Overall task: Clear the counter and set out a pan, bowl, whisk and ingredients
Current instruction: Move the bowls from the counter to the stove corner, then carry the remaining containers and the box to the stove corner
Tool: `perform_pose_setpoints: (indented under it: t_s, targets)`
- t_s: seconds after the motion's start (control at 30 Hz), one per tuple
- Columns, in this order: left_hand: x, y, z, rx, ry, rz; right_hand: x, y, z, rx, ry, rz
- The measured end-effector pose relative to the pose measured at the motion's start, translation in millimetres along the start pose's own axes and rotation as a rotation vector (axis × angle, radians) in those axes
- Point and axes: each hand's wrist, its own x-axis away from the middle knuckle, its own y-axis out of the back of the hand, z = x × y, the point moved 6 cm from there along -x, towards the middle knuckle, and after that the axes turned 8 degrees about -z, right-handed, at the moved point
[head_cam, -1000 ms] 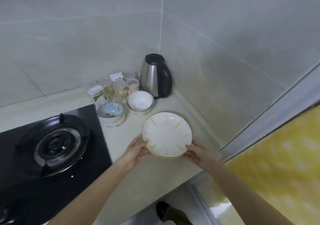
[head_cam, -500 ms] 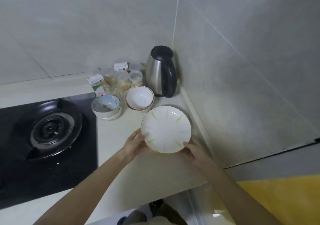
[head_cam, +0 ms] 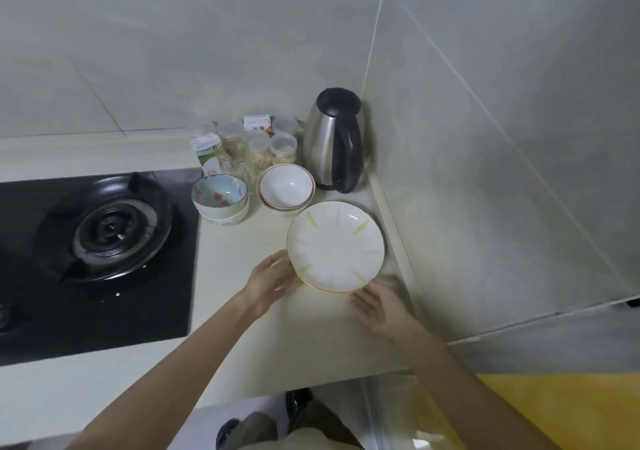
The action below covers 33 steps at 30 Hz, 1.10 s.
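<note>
Closest in, both hands are at the near edge of the stack of plates [head_cam: 335, 247], which sits just ahead of and between them on the counter [head_cam: 311, 338]. The left hand [head_cam: 273, 281] is against the left rim but too blurry to tell if it's gripping, while the right hand [head_cam: 377, 305] looks open with straight fingers. The stack is round, so there's no long axis, and both hands are about equally near. Behind it are empty nested white bowls [head_cam: 286, 188] and a patterned bowl [head_cam: 220, 193], then jars [head_cam: 263, 144] with pale bits inside, and the kettle [head_cam: 334, 141] in the corner.
</note>
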Motion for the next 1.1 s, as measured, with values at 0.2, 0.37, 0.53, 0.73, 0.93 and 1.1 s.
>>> perform_pose_setpoints:
  t_s: [0.2,0.37,0.53,0.73,0.93,1.1]
  targets:
    - [31,40,3,0.06,-0.012,-0.106,17,-19,-42,0.161,-0.065,0.114]
    - [72,102,2,0.105,-0.065,-0.192,44,-70,-78,0.392,-0.08,0.286]
    - [137,188,3,0.161,-0.161,-0.3,78,-139,-132,0.632,-0.037,0.43]
    - [245,315,44,0.298,-0.238,-0.503,144,-214,-237,0.839,0.011,0.602]
    - [368,444,117,0.465,-0.279,-0.733,223,-274,-382,1.041,0.054,0.815]
    - [473,522,180,0.591,-0.311,-0.926,290,-309,-504,1.202,0.049,0.983]
